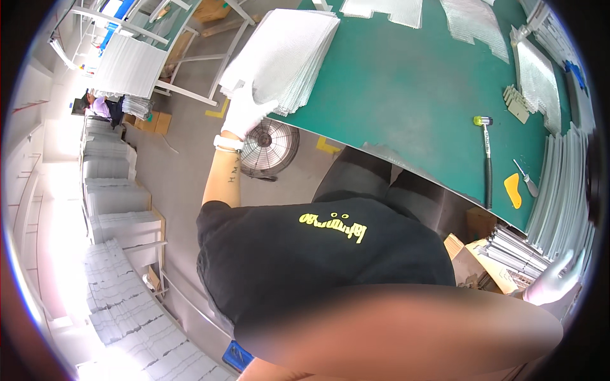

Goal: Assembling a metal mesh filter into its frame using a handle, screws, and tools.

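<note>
My left hand (244, 113), in a white glove, rests at the near corner of a fanned stack of thin white mesh-like sheets (283, 54) at the table's left end. Its thumb is spread from the fingers, whose tips blend into the white sheets. At the lower right, my right hand (551, 282), also gloved, has its fingers stretched apart. It is beside the near end of a row of grey-white panels (559, 197) leaning along the table's right side; whether it touches them, I cannot tell.
On the green table (400, 95) lie a hammer (487, 159), a screwdriver (527, 180), a yellow scraper-like piece (512, 190), pale slotted pieces (516, 104) and more mesh sheets (473, 25). A round fan (270, 147) stands on the floor. Cartons (489, 260) with stacked strips are at lower right.
</note>
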